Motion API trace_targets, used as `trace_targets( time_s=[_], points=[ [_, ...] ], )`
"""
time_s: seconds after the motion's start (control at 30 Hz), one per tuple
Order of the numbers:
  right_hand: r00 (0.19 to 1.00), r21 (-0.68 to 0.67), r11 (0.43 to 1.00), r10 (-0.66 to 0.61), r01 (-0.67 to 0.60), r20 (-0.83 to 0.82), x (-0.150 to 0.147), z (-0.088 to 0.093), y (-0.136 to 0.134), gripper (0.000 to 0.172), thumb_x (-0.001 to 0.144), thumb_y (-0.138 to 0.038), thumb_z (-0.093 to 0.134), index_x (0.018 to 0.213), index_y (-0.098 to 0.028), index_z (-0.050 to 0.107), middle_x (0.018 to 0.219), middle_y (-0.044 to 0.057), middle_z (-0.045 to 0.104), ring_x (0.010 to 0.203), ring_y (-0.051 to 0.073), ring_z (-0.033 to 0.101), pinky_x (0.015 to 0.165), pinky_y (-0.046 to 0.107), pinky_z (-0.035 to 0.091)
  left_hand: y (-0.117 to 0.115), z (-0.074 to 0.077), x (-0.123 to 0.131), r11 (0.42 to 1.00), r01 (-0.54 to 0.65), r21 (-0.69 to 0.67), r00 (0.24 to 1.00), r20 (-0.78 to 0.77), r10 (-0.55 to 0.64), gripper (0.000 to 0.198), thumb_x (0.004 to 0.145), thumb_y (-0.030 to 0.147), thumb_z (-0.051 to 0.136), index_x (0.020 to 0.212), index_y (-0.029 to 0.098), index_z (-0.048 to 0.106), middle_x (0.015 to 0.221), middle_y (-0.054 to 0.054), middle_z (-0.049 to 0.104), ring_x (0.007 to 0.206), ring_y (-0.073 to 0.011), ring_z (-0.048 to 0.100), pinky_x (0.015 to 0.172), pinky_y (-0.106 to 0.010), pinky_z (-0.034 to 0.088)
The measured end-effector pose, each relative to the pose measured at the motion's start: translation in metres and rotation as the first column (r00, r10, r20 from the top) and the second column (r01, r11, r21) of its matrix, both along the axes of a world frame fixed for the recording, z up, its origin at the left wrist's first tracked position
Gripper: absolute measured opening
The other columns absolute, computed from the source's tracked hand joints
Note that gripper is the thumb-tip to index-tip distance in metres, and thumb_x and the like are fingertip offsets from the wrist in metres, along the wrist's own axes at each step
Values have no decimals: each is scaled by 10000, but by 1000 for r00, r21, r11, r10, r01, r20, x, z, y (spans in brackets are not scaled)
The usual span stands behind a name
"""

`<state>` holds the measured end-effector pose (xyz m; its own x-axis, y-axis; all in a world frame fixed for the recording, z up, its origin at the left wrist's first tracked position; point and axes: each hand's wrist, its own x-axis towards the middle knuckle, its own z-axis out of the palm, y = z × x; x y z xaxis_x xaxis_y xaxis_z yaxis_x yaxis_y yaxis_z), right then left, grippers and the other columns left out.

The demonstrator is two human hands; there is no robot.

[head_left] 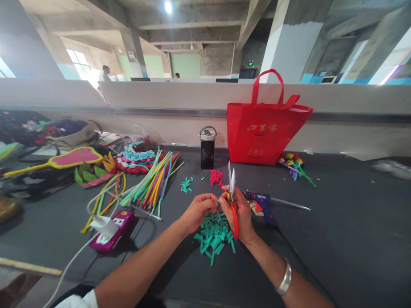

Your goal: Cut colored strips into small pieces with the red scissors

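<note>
My right hand [241,214] grips red-handled scissors [232,201], blades pointing up and slightly apart. My left hand [198,210] is pinched closed just left of the blades, fingertips meeting the right hand; what it pinches is too small to make out. Below both hands lies a heap of short teal pieces [214,237] on the dark table [337,222]. A silver bangle [285,278] circles my right wrist.
A blue glue gun [261,202] lies right of my hands. Behind stand a red tote bag [263,128] and a black bottle [207,147]. Coloured sticks [150,184], small red pieces [216,176], a purple device [113,229] and craft flowers [136,156] fill the left.
</note>
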<state>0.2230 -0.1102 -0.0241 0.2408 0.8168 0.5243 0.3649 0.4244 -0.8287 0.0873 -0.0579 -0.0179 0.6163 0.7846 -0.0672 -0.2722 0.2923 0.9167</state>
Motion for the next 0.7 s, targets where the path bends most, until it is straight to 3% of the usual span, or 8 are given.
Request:
trace_targets(
  time_s=[0.4,0.57,0.7],
  points=[
    [1000,-15,1000,-9,9,-21,0,2,2,247,815,-223,523,1060,-215,554,813,-16,577,693,122,578,673,246,501,4,-2,-2,1000,26,-16,999,-19,-26,37,646,164,619,666,137,636,571,3,539,549,-102,481,595,-250,361],
    [997,-35,996,-79,78,-19,2,1,6,261,807,-203,524,1066,-208,555,820,-16,573,697,119,571,718,257,492,8,-1,-3,974,-149,168,979,-116,170,56,676,193,619,675,142,641,612,-4,568,574,-100,472,596,-241,361],
    [996,-20,996,-90,90,25,4,-2,9,276,798,-189,520,1070,-206,564,808,-18,588,694,121,577,720,256,490,5,-2,-3,960,-100,260,974,-170,148,168,698,297,692,753,141,664,691,-11,609,633,-109,506,628,-238,379]
  ],
)
